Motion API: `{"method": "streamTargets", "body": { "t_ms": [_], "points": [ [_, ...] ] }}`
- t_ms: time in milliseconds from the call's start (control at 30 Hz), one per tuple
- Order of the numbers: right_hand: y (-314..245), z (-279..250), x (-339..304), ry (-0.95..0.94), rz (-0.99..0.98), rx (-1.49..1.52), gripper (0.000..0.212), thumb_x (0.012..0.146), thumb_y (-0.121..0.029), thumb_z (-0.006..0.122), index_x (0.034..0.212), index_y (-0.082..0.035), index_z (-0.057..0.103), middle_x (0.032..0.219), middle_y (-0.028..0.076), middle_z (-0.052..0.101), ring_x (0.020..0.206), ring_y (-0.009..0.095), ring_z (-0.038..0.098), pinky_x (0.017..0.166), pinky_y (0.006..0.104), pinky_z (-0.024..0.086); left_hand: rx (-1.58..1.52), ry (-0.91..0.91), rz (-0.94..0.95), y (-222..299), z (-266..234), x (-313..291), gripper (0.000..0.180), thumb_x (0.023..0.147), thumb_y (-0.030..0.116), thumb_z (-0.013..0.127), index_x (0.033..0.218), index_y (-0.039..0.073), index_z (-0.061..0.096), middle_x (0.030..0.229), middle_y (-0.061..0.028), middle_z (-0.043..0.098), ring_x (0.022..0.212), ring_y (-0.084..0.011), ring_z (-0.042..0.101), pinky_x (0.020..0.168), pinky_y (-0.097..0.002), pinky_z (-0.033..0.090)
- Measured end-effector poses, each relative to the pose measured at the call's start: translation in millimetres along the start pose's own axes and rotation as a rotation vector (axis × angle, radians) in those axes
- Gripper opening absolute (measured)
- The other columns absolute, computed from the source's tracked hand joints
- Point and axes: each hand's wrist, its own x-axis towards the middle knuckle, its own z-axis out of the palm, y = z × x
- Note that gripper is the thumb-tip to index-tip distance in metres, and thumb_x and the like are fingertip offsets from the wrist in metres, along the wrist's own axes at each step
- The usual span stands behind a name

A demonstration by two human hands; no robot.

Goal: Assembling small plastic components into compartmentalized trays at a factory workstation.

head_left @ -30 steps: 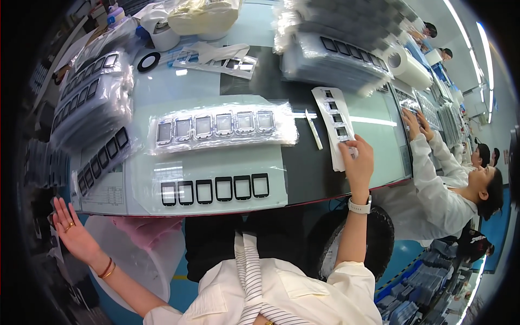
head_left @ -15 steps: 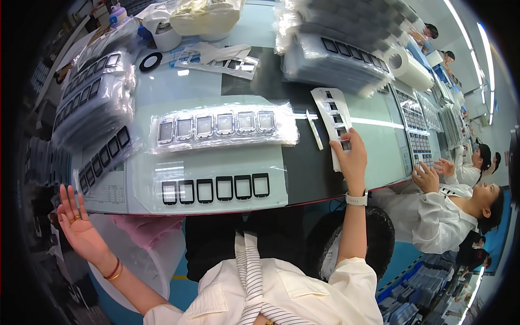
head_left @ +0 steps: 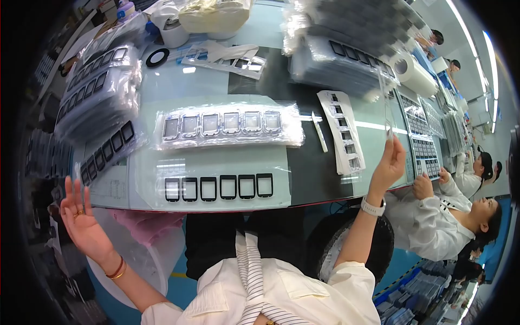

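Narrow translucent strip [head_left: 387, 104], roughly straight, near end in the right hand [head_left: 390, 161]

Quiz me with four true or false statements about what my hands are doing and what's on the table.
1. Your right hand pinches a thin clear strip. True.
2. Your left hand grips a black frame. False: the left hand is open and empty.
3. Six black frames lie in a row, nearer you than the plastic-wrapped pack. True.
4. The white pen-shaped tool lies left of that pack. False: this tool lies right of it.
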Motion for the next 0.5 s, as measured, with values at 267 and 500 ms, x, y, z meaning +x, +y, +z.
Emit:
{"method": "streamTargets", "body": {
  "t_ms": [267,500],
  "points": [
    [-165,6,-62,-0.805,-0.965,0.056,0.02,0.083,-0.008,0.075,0.102,-0.009,0.078,0.117,0.008,0.077,0.109,0.023,0.069,0.093,0.0394,0.056,0.596,-0.585,-0.173,-23,123,-13,0.045,0.107,0.022,0.055,0.147,0.001,0.053,0.15,-0.0178,0.058,0.139,-0.0252,0.054,0.118,-0.0418,0.04],
    [-175,37,-125,-1.021,-0.997,0.3,0.021,0.088,-0.018,0.074,0.108,-0.014,0.077,0.13,0.005,0.072,0.111,0.02,0.066,0.092,0.0376,0.054,0.147,-1.005,-0.892,-64,189,-67,0.047,0.102,0.003,0.065,0.147,0.001,0.052,0.108,-0.0014,0.07,0.097,-0.0056,0.063,0.086,-0.0229,0.051]
  ]
}}
